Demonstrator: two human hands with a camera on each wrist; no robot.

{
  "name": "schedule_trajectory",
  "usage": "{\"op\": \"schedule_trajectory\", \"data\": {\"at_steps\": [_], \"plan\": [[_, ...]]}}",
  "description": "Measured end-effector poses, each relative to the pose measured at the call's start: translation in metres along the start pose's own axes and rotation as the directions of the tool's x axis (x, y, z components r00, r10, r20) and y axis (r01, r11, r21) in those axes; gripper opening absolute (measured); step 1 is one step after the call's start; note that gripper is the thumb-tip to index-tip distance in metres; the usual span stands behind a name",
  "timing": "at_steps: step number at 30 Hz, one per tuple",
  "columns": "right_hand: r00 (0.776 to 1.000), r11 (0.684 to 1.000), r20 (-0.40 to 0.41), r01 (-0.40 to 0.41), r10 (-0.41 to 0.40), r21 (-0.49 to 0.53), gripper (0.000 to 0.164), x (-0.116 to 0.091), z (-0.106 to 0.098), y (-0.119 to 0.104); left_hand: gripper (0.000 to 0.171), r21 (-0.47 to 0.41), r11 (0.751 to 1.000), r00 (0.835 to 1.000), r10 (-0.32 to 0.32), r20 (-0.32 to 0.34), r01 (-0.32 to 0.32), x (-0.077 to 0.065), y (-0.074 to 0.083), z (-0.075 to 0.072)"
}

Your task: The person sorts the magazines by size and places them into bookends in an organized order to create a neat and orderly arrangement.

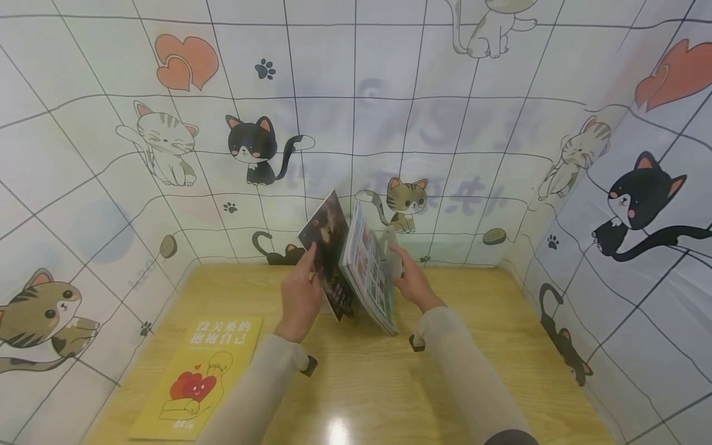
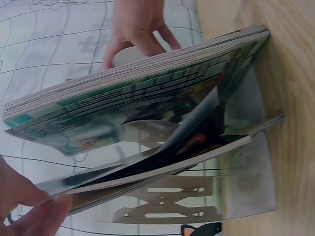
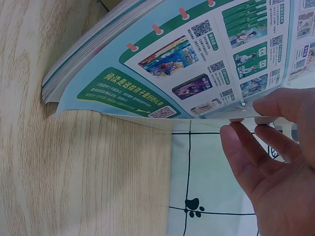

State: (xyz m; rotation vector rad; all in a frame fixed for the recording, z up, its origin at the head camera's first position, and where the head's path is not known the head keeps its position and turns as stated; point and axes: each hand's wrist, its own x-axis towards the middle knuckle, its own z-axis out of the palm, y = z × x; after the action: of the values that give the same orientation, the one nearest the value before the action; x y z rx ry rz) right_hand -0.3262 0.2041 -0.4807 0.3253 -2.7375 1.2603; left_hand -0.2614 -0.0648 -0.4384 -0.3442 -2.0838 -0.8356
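My left hand (image 1: 301, 298) pinches the edge of a thin book with a dark cover (image 1: 329, 238), thumb on one side and fingers on the other. The book stands tilted on the table. Beside it lean several thicker magazines (image 1: 367, 269), their back cover printed with small pictures and codes. A pale bookend with a slotted lattice (image 2: 167, 199) shows behind and under the books in the left wrist view. At its right side plate, my right hand (image 1: 413, 281) grips with the thumb inside and the fingers outside, close against the magazines.
A yellow book (image 1: 214, 377) with a red heart drawing lies flat at the front left of the wooden table (image 1: 367, 395). White sheets (image 1: 356, 123) printed with cats and grid lines enclose the back and both sides.
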Motion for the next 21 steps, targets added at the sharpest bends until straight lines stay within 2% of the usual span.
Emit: {"op": "schedule_trajectory", "data": {"at_steps": [15, 21], "plan": [[1.000, 1.000, 0.006, -0.023, 0.023, 0.005, 0.085, 0.001, 0.000, 0.000, 0.062, -0.001, 1.000, 0.998, -0.011, 0.056, 0.011, -0.015, -0.008, 0.027], [1.000, 1.000, 0.021, -0.003, 0.003, -0.001, 0.084, 0.001, 0.000, 0.002, 0.062, -0.006, 1.000, 0.999, 0.009, 0.042, -0.009, -0.020, -0.010, 0.035]]}}
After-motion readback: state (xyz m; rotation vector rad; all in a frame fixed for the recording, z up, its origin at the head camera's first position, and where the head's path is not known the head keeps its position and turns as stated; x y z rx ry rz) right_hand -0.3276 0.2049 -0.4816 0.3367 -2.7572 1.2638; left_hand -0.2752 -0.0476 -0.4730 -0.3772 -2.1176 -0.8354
